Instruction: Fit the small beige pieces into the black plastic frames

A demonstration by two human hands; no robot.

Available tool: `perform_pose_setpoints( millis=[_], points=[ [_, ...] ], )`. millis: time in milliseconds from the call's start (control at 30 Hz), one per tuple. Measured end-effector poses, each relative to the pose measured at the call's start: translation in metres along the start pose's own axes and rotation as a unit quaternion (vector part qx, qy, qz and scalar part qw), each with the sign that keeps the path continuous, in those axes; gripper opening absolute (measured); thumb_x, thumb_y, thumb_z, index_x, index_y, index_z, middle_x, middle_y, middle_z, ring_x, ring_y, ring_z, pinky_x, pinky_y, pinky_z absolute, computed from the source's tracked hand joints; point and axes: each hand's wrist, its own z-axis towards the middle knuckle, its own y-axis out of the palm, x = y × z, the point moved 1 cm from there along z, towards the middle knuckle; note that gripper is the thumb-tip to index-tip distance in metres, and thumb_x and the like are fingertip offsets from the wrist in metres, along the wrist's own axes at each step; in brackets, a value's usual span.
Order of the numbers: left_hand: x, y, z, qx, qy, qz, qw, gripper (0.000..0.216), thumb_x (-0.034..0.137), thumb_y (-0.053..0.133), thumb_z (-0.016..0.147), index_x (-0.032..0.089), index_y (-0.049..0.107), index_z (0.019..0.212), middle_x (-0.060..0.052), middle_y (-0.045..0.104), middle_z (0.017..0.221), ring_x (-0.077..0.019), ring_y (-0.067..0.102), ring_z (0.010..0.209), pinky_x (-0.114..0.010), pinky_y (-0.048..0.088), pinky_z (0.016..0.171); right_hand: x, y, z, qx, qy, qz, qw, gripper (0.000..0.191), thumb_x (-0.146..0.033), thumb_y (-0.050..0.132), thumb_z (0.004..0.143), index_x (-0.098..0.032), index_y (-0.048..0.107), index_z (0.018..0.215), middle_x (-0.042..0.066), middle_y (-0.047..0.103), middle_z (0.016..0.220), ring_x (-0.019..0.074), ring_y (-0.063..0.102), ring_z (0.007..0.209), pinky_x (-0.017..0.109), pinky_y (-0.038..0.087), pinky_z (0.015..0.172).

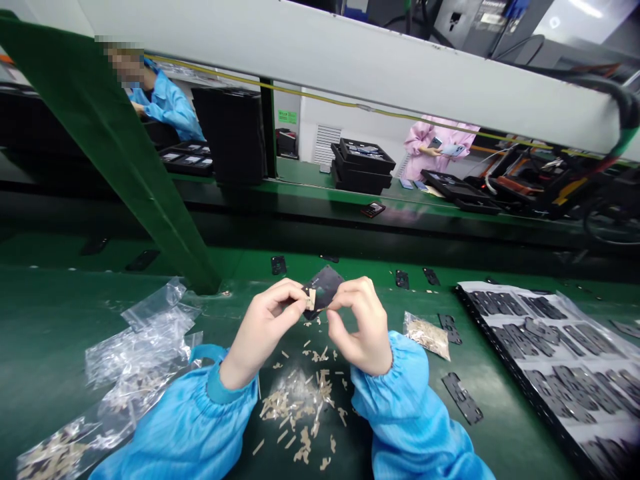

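Note:
My left hand (273, 320) grips a thin black plastic part (325, 283) between thumb and fingers, held up over the bench. A small tan adhesive piece (311, 300) shows on the part beside my left fingertips. At the part's right edge, my right hand (361, 320) has its fingers curled in a pinch; what lies between them is too small to make out. Below both hands, many loose tan pieces (300, 400) are scattered, some over a clear plastic bag.
Clear bags (140, 353) with tan pieces lie at left, and another bag (427, 335) lies at right. A tray (520, 347) holds rows of black parts. More black parts (463, 398) lie nearby. A green post (150, 193) rises at left. Two co-workers are beyond.

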Motion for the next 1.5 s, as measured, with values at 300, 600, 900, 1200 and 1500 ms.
perform_pose_setpoints(
  millis=[300, 600, 900, 1200, 1500],
  points=[
    [-0.001, 0.007, -0.01, 0.115, 0.086, 0.129, 0.981, 0.011, 0.015, 0.051, 0.081, 0.018, 0.061, 0.076, -0.003, 0.06, 0.085, -0.013, 0.059, 0.075, -0.024, 0.049, 0.066, 0.004, 0.006, -0.001, -0.003, 0.186, 0.133, 0.974, 0.01, -0.012, 0.047, 0.079, -0.019, 0.046, 0.072, 0.003, 0.055, 0.077, 0.014, 0.053, 0.072, 0.028, 0.045, 0.065],
    [0.004, 0.016, -0.016, 0.161, 0.188, 0.225, 0.942, 0.014, 0.006, 0.056, 0.075, 0.018, 0.063, 0.079, -0.002, 0.059, 0.079, -0.0126, 0.058, 0.075, -0.023, 0.048, 0.065, 0.003, 0.01, -0.003, 0.024, 0.203, 0.125, 0.971, 0.013, -0.01, 0.049, 0.074, -0.02, 0.044, 0.067, 0.002, 0.058, 0.073, 0.0142, 0.057, 0.07, 0.027, 0.047, 0.065],
    [0.007, 0.019, -0.016, 0.173, 0.232, 0.284, 0.914, 0.012, 0.007, 0.057, 0.075, 0.017, 0.062, 0.078, -0.001, 0.057, 0.075, -0.0098, 0.057, 0.068, -0.02, 0.047, 0.06, 0.001, 0.009, -0.002, 0.014, 0.181, 0.111, 0.977, 0.013, -0.009, 0.049, 0.073, -0.019, 0.045, 0.066, 0.001, 0.057, 0.071, 0.0132, 0.056, 0.068, 0.026, 0.046, 0.063],
    [0.007, 0.015, -0.016, 0.167, 0.217, 0.264, 0.925, 0.012, 0.006, 0.056, 0.074, 0.017, 0.061, 0.076, -0.001, 0.059, 0.075, -0.0108, 0.057, 0.068, -0.022, 0.047, 0.06, 0.007, 0.003, 0.001, -0.058, 0.24, 0.217, 0.944, 0.01, -0.012, 0.052, 0.074, -0.018, 0.049, 0.066, 0.0, 0.055, 0.068, 0.0117, 0.052, 0.064, 0.025, 0.044, 0.06],
    [0.009, 0.014, -0.015, 0.161, 0.201, 0.248, 0.934, 0.012, 0.007, 0.055, 0.075, 0.018, 0.062, 0.075, -0.001, 0.06, 0.075, -0.0119, 0.057, 0.069, -0.024, 0.047, 0.061, 0.007, 0.003, 0.001, -0.054, 0.267, 0.268, 0.924, 0.01, -0.015, 0.054, 0.074, -0.017, 0.05, 0.066, -0.001, 0.054, 0.067, 0.0102, 0.05, 0.061, 0.023, 0.041, 0.056]
  ],
)
